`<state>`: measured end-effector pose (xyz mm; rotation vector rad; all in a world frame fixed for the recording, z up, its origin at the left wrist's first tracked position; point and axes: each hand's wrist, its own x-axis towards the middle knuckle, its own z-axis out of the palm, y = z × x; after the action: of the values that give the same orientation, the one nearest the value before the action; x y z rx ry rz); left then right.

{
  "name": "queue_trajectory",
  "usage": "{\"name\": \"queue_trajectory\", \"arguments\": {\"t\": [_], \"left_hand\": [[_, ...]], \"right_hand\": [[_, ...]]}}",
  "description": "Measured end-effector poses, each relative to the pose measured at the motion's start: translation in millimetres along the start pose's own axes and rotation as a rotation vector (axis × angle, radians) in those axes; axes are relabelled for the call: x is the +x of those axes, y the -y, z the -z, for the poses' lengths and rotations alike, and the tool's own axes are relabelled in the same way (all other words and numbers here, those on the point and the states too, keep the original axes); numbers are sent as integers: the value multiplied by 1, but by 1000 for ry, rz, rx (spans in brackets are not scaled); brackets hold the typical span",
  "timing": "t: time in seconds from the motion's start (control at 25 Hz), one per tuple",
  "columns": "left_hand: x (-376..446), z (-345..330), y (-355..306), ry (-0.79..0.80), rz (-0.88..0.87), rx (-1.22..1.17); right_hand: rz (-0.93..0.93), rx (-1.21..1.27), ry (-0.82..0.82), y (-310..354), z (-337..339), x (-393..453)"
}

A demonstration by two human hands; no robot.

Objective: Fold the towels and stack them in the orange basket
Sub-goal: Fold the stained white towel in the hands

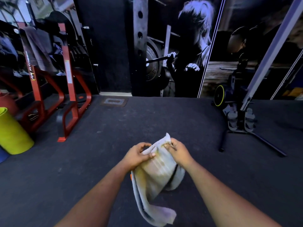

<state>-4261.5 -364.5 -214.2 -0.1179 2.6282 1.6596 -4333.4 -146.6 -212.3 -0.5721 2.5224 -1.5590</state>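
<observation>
A pale grey towel (pixel 157 174) with yellowish stains hangs in the air in front of me, bunched and drooping toward the lower frame. My left hand (pixel 137 155) pinches its upper left edge between thumb and fingers. My right hand (pixel 177 152) grips the upper right edge near the top corner. A tiny orange sliver (pixel 131 177) shows behind the towel's left side; I cannot tell what it is. No orange basket is plainly visible.
Dark rubber gym floor (pixel 164 120) stretches ahead. A red weight rack (pixel 68 89) with a brown towel (pixel 37 48) draped over it stands at left, beside a yellow-green rolled mat (pixel 13 133). A black stand (pixel 242 122) with legs sits at right. Wall posters lie beyond.
</observation>
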Motion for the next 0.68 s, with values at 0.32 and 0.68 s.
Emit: {"name": "queue_trajectory", "arguments": {"t": [0.32,0.68], "left_hand": [[15,4,-8,-164,-14,-94],[-1,50,23,-806,206,-221]], "right_hand": [[145,-188,110,-11,1,-8],[-211,-512,147,-62,55,-27]]}}
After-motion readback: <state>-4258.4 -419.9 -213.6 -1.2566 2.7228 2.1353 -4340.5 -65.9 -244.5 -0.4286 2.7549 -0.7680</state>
